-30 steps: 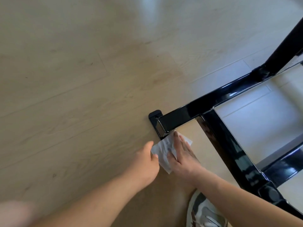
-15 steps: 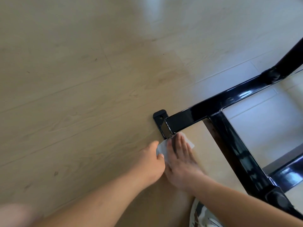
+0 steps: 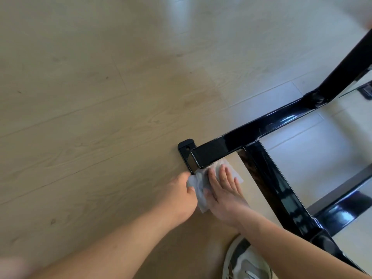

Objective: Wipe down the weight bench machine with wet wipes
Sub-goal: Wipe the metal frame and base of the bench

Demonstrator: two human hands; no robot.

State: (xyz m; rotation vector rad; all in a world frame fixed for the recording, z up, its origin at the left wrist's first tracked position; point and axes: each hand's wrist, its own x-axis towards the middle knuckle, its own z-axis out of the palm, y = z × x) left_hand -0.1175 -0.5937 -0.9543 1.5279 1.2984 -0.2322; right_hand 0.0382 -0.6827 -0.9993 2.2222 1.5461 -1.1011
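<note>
Wood floor [image 3: 90,117] takes up the whole left side. Two hands, one wipe: the left hand [image 3: 182,191] pinches the wipe's [image 3: 199,190] left edge with curled fingers. The right hand [image 3: 223,195] lies flat on it, fingers straight, pressing it down right where it touches the end of the frame [image 3: 219,150]. One frame, four glossy black bars that I can count, plus one end cap [image 3: 185,148] on the floor. One shoe [image 3: 244,260] bottom right. Hard to see: the right hand covers the wipe's middle and the left fingertips are tucked out of sight. The frame runs off the right edge, the shoe is cut by the bottom edge, and the bottom-left corner is just blur.
</note>
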